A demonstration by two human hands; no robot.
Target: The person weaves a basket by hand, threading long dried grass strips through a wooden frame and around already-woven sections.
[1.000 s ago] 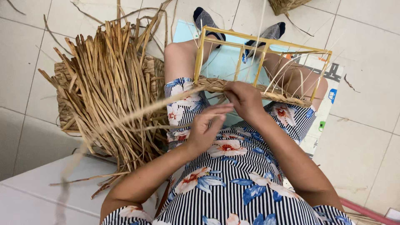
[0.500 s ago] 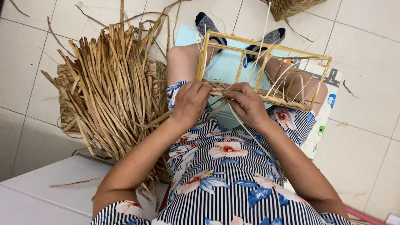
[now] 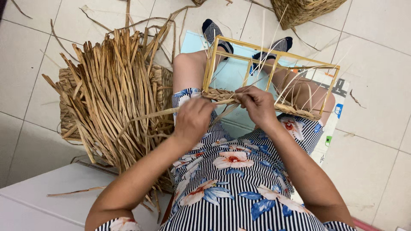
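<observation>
A yellow wire frame (image 3: 274, 53) rests across my knees, with a woven band of dried straw (image 3: 220, 95) along its near edge and thin white strands standing up from it. My left hand (image 3: 192, 122) grips a long straw strand (image 3: 147, 116) that trails to the left. My right hand (image 3: 257, 105) pinches the weave at the frame's near edge, just right of the left hand. Both hands nearly touch over my lap.
A large bundle of dried straw strips (image 3: 113, 92) lies on a woven basket (image 3: 68, 115) to my left. Another woven basket (image 3: 306, 10) stands at the top right. A light blue mat (image 3: 233, 70) lies under my legs. A white surface (image 3: 43, 205) sits at the lower left.
My left hand has drawn back slightly toward my lap, pulling the straw strand taut to the left. My right hand stays at the weave. The camera view has shifted a little.
</observation>
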